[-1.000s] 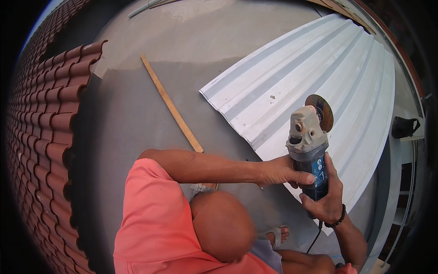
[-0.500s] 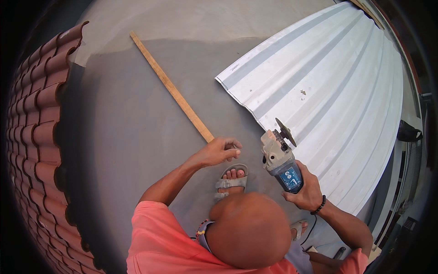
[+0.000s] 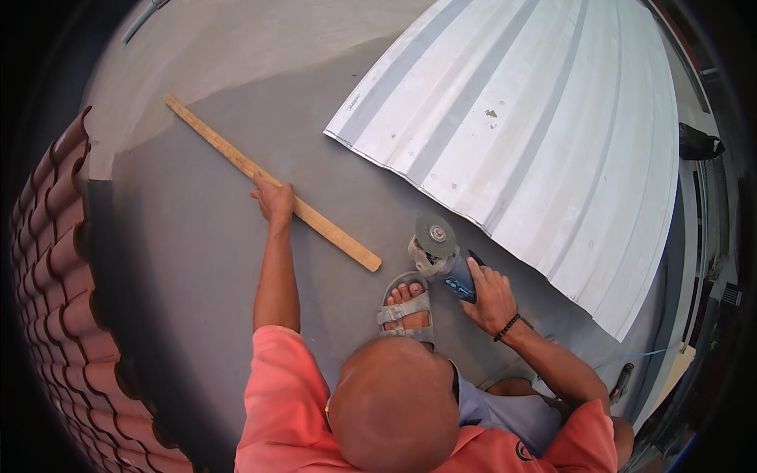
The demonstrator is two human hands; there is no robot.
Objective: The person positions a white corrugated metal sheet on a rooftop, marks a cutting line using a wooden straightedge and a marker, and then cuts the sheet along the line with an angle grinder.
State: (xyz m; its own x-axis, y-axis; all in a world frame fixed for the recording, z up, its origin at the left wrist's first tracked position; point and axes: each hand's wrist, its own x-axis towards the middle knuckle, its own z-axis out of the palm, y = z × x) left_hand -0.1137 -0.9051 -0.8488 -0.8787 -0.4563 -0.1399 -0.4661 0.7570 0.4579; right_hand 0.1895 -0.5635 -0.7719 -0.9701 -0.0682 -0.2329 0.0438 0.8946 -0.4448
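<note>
My left hand (image 3: 273, 202) grips a long, narrow wooden batten (image 3: 335, 232) at about its middle; the batten lies slanting across the grey concrete. My right hand (image 3: 489, 296) is closed on the blue-and-grey body of an angle grinder (image 3: 446, 268), its round disc (image 3: 434, 236) facing upward, low over the floor beside my sandaled foot (image 3: 404, 311). Just beyond the grinder is the cut, wavy edge of a large white ribbed metal sheet (image 3: 520, 134).
Red roof tiles (image 3: 59, 260) run along the left edge. A grey pipe (image 3: 143, 20) lies at the top left. At the right are a ledge with a black object (image 3: 700, 143), a thin blue line (image 3: 639, 355) and a dark tool (image 3: 621, 382) on the floor.
My left hand has left the grinder, moved forward and left, and taken hold of the batten. My right hand has brought the grinder down and leftward, turning its disc upward.
</note>
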